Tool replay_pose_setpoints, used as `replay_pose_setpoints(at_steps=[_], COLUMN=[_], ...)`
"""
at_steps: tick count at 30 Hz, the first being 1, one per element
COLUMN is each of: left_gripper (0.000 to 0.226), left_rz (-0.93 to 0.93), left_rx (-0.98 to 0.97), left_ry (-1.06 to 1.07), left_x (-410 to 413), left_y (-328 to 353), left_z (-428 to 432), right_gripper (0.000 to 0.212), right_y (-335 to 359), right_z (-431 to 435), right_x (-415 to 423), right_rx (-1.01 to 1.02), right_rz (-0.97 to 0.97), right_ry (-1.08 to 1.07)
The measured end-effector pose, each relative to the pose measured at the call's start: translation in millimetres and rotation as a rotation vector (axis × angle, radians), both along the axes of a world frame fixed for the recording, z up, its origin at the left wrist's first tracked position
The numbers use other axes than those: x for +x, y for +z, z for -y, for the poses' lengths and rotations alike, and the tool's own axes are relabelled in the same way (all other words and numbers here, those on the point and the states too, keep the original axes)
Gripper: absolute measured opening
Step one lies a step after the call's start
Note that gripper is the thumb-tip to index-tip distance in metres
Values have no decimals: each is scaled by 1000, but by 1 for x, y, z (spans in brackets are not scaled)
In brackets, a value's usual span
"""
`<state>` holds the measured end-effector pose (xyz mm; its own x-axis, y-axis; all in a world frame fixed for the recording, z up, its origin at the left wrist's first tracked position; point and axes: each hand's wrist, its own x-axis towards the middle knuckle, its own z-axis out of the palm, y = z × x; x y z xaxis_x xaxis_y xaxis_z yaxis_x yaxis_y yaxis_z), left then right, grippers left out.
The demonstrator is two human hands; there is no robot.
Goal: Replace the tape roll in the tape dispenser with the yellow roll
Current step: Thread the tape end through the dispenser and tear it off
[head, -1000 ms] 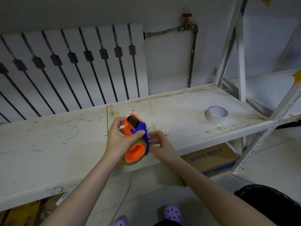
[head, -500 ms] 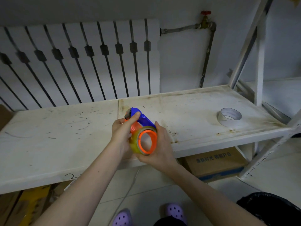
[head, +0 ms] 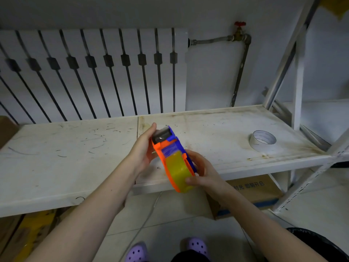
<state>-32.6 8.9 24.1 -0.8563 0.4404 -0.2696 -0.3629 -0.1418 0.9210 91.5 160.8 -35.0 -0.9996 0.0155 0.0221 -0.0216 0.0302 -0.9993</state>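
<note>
Holding the tape dispenser (head: 171, 148) with its yellow roll (head: 177, 170), the left hand (head: 142, 150) and right hand (head: 203, 171) hover over a scuffed white shelf (head: 66, 157); a pale roll (head: 262, 140) lies well right, a radiator (head: 94, 72) beyond.

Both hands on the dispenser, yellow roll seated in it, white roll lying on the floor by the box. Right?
Not quite. The head view shows the white roll lying on the shelf, right of both hands. The dispenser does hold the yellow roll.

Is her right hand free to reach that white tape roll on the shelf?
Probably not right now: the right hand is gripping the yellow roll in the tape dispenser. The path to the white tape roll across the shelf looks open.
</note>
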Motion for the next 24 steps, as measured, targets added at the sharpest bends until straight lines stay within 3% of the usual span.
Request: replay_pose_setpoints(at_steps=[3, 7, 10, 13, 17, 21, 24], left_gripper=[51, 65, 68, 53, 24, 13, 13], left_rz=[79, 159, 151, 130, -41, -186, -211], left_rx=[10, -25, -138, -344, -509, -542, -540], left_ry=[-68, -137, -124, -138, -157, -134, -123], left_x=[2, 8, 8, 13, 28, 30, 28], left_y=[-3, -16, -29, -41, -41, -38, -35], left_z=[-2, -10, -14, -11, -15, -23, -27], right_gripper=[82, 104, 94, 88, 108, 105, 102], right_y=[-3, -5, -3, -1, -3, -5, -9], right_z=[-4, -11, -23, -49, -87, -107, -112], right_x=[2, 5, 10, 4, -12, -25, -31], right_rx=[-120, -225, -228, 22, 487, 774, 869], right_rz=[19, 31, 25, 30, 51, 174, 265], right_ry=[-5, 4, -49, -286, -643, -779, -786])
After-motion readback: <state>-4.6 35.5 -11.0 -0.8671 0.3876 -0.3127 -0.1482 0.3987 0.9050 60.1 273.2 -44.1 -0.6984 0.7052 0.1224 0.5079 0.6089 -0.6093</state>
